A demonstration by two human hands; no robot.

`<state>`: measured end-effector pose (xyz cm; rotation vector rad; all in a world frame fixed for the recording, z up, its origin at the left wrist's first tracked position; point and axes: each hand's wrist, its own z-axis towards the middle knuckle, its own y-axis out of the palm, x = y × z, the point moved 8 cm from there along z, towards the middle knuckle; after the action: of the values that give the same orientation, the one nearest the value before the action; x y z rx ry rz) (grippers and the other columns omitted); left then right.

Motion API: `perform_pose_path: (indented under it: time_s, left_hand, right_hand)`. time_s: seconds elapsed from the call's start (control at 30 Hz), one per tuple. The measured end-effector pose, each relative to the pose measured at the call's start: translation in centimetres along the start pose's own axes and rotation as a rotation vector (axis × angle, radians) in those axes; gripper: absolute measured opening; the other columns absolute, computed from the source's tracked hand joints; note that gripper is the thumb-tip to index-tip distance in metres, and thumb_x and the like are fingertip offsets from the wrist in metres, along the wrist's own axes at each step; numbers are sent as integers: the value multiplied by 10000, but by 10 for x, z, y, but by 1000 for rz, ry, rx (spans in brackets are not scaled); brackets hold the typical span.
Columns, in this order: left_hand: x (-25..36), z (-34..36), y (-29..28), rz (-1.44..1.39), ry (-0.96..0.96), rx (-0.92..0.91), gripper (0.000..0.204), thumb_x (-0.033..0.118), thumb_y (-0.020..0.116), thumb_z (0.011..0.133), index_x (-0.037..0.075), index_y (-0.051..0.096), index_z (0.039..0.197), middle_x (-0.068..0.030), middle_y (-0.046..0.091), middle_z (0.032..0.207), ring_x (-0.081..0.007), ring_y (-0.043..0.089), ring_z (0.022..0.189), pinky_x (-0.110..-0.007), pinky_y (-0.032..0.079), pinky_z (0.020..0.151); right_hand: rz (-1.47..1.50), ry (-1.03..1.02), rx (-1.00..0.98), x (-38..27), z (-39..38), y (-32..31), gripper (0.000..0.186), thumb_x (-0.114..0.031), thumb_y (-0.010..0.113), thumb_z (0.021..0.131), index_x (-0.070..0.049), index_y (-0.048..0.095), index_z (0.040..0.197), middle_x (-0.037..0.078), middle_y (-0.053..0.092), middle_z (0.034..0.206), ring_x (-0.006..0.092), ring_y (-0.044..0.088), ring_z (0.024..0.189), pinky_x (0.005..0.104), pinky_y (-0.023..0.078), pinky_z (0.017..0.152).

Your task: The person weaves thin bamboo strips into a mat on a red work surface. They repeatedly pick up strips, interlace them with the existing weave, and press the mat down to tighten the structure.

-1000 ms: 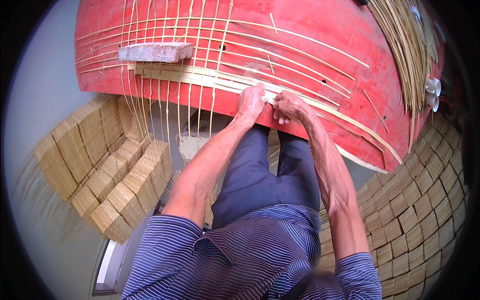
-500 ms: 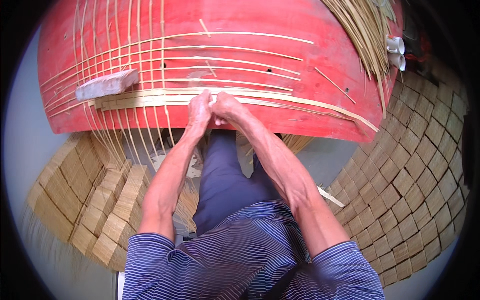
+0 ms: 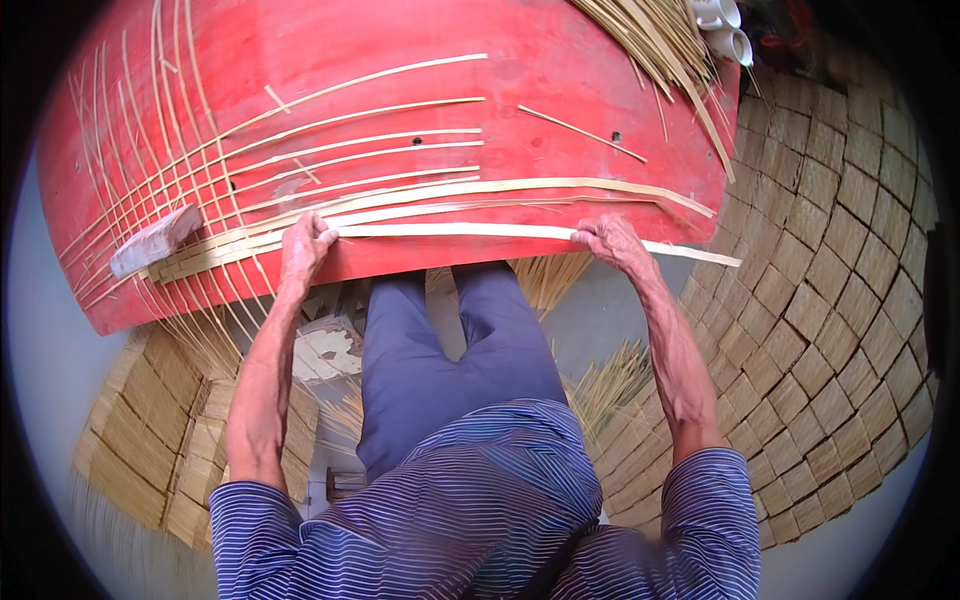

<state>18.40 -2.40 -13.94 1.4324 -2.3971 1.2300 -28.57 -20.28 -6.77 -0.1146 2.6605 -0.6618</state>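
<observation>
Both hands are closed on a long pale bamboo strip [image 3: 460, 230] along the near edge of the curved red board [image 3: 340, 50]. My left hand [image 3: 306, 245] pinches it beside the woven lattice of thinner strips [image 3: 160, 178]. My right hand [image 3: 612, 242] grips it farther right, and the strip's end runs on past that hand. More flat strips [image 3: 570, 185] lie just beyond my hands. A pale rectangular block [image 3: 155, 240] rests on the lattice at the left.
A bundle of loose strips [image 3: 645, 45] and two white pipe-like cylinders [image 3: 727, 43] are at the back right. Stacked square bundles [image 3: 825, 300] cover the floor to the right, and more bundles [image 3: 145, 430] stand at lower left. Loose strips [image 3: 615, 385] lie beside my legs.
My hands, earlier together on the strip, have moved apart along it, the right one to the right. The view has shifted, so the board and block appear farther left.
</observation>
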Motion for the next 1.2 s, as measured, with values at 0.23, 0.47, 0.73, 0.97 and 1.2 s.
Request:
perform_pose_path:
  time_s: [0.23,0.47,0.73,0.97,1.2]
  left_hand:
    - [19,1,1,119,-7,37,460,309,883,729,35,519,800,-100,572,671,-240,532,626,-388,471,625]
    - [25,-3,2,132,-1,107,487,292,903,705,37,494,776,-125,564,645,-250,516,601,-400,450,604]
    - [18,0,3,167,3,108,515,342,906,694,38,500,782,-129,563,651,-273,531,614,-412,452,614]
    - [21,-1,2,160,-11,125,508,337,910,685,44,504,773,-114,559,641,-260,518,607,-400,454,614]
    - [18,-2,1,120,-48,136,525,320,931,670,37,502,776,-128,581,650,-254,530,599,-396,465,600]
  right_hand:
    - [-169,-15,183,50,25,8,301,-306,607,920,-20,665,844,204,653,776,406,642,810,521,477,697]
    - [-144,97,196,60,32,12,296,-313,632,897,-25,679,849,219,668,836,405,653,889,531,509,756]
    - [-143,29,290,63,36,13,197,-205,644,856,-21,712,845,245,689,836,419,693,860,526,557,744]
    - [-152,77,288,64,39,16,176,-189,632,842,-31,709,850,232,694,871,414,689,881,527,559,754]
    - [-150,76,330,65,39,17,184,-213,632,821,-47,711,838,220,697,839,418,695,830,524,562,718]
